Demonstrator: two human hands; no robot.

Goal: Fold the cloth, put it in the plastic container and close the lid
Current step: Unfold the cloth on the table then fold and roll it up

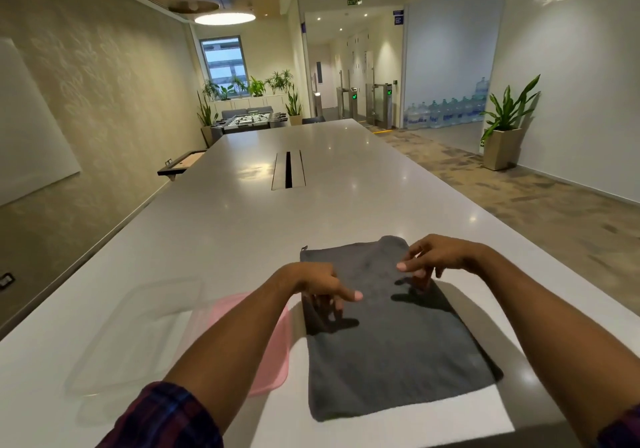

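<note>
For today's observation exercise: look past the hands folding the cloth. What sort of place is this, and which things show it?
Probably an office common area or break room. A long white table runs down the room, a foosball table stands at its far end, and access turnstiles and stacked water bottles show beyond.

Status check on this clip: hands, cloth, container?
Left hand and right hand open, over grey cloth. Cloth flat on table. Clear container and pink lid left of cloth.
</note>
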